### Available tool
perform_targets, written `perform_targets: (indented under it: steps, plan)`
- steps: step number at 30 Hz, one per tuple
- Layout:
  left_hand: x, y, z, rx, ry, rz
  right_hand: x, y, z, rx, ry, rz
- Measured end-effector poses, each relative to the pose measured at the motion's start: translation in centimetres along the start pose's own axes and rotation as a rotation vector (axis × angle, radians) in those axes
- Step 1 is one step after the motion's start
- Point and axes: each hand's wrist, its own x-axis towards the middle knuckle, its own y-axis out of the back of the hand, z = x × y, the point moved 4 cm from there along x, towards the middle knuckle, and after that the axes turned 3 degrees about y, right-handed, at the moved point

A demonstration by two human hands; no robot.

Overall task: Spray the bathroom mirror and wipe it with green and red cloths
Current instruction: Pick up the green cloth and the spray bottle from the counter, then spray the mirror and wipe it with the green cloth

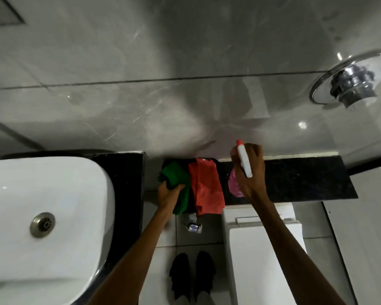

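Note:
A green cloth [178, 179] lies bunched at the left end of a black ledge [295, 179], and my left hand [168, 194] grips its near edge. Beside it on the right lies a red cloth [205, 188], flat and hanging over the ledge's front. My right hand [249, 170] is closed around a spray bottle [244, 160] with a white head, a red nozzle tip and a pink body, held over the ledge just right of the red cloth. No mirror is in view; a glossy grey tiled wall [141, 84] fills the upper part.
A white washbasin [44, 216] with a metal drain sits on a black counter at the left. A white toilet cistern and lid [257, 249] stand below the ledge on the right. A chrome wall fitting [350, 80] juts out at top right. A small metal valve [194, 226] sits near the tiled floor.

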Motion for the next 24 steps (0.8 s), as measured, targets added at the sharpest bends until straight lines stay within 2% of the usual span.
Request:
perform_targets:
  steps: [4,7,10,13,18,24]
  plan:
    - [-3.6,2.4,3.4,-0.147,-0.063,-0.206,-3.5,-0.4,-4.8,0.16,0.047,-0.258]
    - [-7.5,5.1,7.2,-0.244,-0.139,-0.345,-5.7,-1.1,-9.5,0.269,0.01,-0.363]
    - [-10.5,6.9,10.1,-0.275,-0.219,-0.42,-7.7,-2.7,-11.2,0.33,-0.061,-0.442]
    - [-12.3,8.3,11.9,-0.291,-0.258,-0.439,-9.3,-3.6,-12.9,0.357,-0.129,-0.456]
    - [-13.1,9.7,13.0,-0.317,-0.254,-0.439,-9.8,-4.0,-14.0,0.331,-0.225,-0.371]
    - [-13.3,10.0,13.1,-0.312,-0.247,-0.44,-9.8,-3.3,-13.0,0.362,-0.273,-0.418]
